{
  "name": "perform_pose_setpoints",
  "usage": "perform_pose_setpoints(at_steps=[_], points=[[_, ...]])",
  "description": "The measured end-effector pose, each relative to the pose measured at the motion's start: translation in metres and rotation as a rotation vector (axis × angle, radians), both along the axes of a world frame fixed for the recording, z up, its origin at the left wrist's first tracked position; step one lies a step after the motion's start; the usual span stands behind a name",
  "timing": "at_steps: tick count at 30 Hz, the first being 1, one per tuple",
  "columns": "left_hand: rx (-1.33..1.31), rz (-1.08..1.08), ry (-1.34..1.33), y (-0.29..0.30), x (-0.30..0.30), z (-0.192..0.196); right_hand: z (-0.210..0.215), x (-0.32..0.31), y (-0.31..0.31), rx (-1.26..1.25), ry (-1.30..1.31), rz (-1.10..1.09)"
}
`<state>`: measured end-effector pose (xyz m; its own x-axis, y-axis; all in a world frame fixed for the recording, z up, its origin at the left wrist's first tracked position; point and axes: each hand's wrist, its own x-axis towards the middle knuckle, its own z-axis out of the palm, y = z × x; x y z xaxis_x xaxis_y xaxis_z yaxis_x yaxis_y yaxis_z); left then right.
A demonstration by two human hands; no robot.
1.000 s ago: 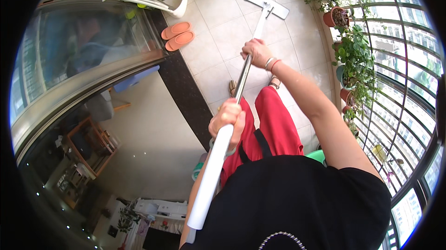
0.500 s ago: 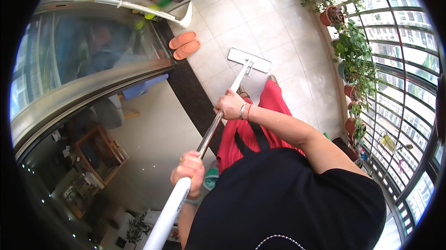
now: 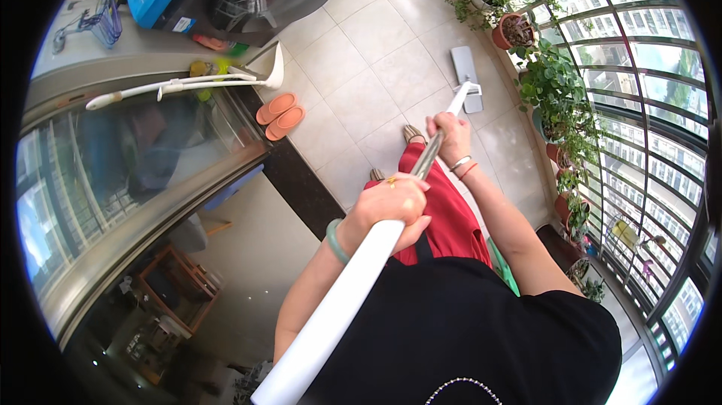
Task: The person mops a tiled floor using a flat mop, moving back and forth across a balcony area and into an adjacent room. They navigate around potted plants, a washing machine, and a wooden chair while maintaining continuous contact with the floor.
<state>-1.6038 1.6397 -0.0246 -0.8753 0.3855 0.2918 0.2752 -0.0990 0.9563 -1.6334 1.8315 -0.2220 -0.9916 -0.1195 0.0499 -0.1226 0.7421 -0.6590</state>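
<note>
A flat mop slants across my body, its thick white grip near me and its shaft running away toward the floor. Wrapped round the pole at the end of the grip is my left hand, with a ring and a green bangle. Farther down, my right hand, with a silver bracelet and a red cord at the wrist, closes round the shaft. The grey rectangular mop head lies on the tiles ahead and to the right, close to the row of plants. Part of it is behind the joint.
Orange slippers rest on the floor at left, by a white long-handled dustpan. A dark washing machine stands at far left. Potted plants line the barred window on the right. A dark threshold strip borders the left side.
The mop head has swung right toward the plants and turned lengthwise. Both hands have moved right and away with the pole, still gripping it. My view has shifted, showing more of the washing machine.
</note>
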Motion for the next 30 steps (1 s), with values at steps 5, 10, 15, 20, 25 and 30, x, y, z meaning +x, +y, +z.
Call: perform_pose_setpoints(at_steps=[5,10,15,20,25,30], points=[[0.032,-0.149,-0.048,0.060,-0.065,-0.037,-0.056,-0.039,0.074,-0.017,0.025,-0.201],[0.094,-0.217,-0.196,0.063,-0.136,-0.066,-0.086,-0.092,0.085,-0.050,0.036,-0.351],[-0.008,-0.106,-0.132,0.029,-0.158,-0.037,-0.071,-0.141,0.030,-0.162,0.002,-0.304],[-0.026,0.037,-0.124,-0.002,-0.141,-0.027,-0.060,-0.156,-0.019,-0.112,-0.006,-0.202],[-0.073,0.261,-0.102,-0.033,-0.111,-0.014,-0.056,-0.165,-0.072,-0.140,-0.035,0.041],[-0.137,0.434,-0.074,-0.067,-0.059,-0.010,-0.052,-0.146,-0.134,-0.198,-0.129,0.251]])
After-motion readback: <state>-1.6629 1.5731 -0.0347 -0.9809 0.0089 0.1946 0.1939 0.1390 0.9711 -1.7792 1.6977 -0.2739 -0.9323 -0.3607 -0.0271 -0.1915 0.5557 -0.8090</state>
